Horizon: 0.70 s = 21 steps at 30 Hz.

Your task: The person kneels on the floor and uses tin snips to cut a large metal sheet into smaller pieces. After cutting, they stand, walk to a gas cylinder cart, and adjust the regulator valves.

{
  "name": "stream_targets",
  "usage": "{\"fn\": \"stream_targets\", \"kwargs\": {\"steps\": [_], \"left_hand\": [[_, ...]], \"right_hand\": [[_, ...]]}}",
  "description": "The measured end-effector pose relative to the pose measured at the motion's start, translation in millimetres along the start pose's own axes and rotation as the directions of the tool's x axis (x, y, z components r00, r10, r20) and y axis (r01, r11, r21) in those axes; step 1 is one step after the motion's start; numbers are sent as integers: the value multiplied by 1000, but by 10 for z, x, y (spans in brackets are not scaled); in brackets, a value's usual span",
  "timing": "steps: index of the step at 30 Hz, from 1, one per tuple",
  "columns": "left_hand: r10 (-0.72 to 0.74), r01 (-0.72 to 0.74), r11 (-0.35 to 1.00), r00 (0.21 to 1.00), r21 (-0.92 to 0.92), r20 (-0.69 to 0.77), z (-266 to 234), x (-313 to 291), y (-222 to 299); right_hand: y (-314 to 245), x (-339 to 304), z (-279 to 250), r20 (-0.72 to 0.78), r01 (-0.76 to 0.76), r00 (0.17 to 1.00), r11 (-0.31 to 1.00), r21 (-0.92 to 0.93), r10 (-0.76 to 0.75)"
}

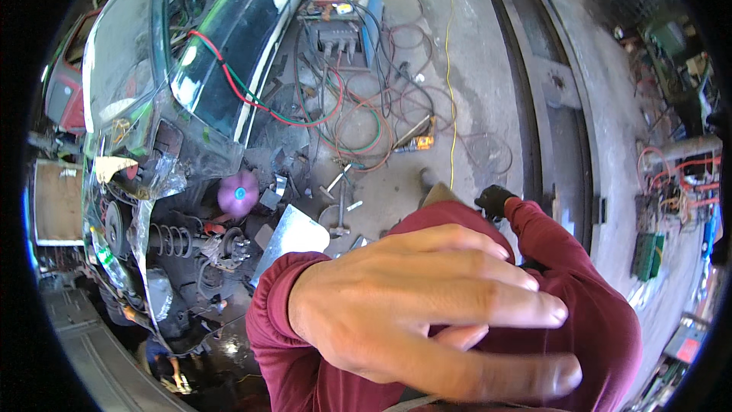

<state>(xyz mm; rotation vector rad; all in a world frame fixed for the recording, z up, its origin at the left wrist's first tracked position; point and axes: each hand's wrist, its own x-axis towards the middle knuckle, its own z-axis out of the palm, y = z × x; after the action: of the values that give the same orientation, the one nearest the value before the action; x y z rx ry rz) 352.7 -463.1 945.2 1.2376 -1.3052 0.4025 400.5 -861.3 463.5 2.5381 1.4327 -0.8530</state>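
My bare left hand [412,305] is raised close to the camera, its back showing and its fingers spread. Nothing is in it. It hides much of my maroon-sleeved body behind it. Lower down, beside my right thigh, hangs my right hand [494,201] in a black glove. It is small and dark, so whether its fingers are closed on anything cannot be made out. To the left of my legs a shiny sheet of metal [299,235] lies on the floor, near a long-handled hammer [340,210] and a smaller hammer [335,178].
A stripped car body [221,61] stands at left, its coil spring [172,241] exposed near a purple disc [239,194]. Red and green hoses [252,99] loop toward a blue machine cabinet [372,11]. A yellow cable [450,69] crosses the floor. Another person [162,358] crouches lower left.
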Motion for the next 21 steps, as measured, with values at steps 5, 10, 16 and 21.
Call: {"fn": "stream_targets", "kwargs": {"steps": [5,10,16,21], "left_hand": [[-112,90,951,992,-297,-58,289,343,-491],[-399,217,839,869,-499,-293,270,211,-1477],[-911,895,383,323,-230,-258,307,-697,-3680],[-965,978,-25,30,205,-261,571,-2432,-4708]], "right_hand": [[78,-439,619,415,-630,777,572,526,474],[447,-1001,1801,216,-763,591,451,464,777],[1342,-1628,2032,568,-789,391,-54,612,724],[2118,-2053,1898,463,-784,394,27,621,794]]}}
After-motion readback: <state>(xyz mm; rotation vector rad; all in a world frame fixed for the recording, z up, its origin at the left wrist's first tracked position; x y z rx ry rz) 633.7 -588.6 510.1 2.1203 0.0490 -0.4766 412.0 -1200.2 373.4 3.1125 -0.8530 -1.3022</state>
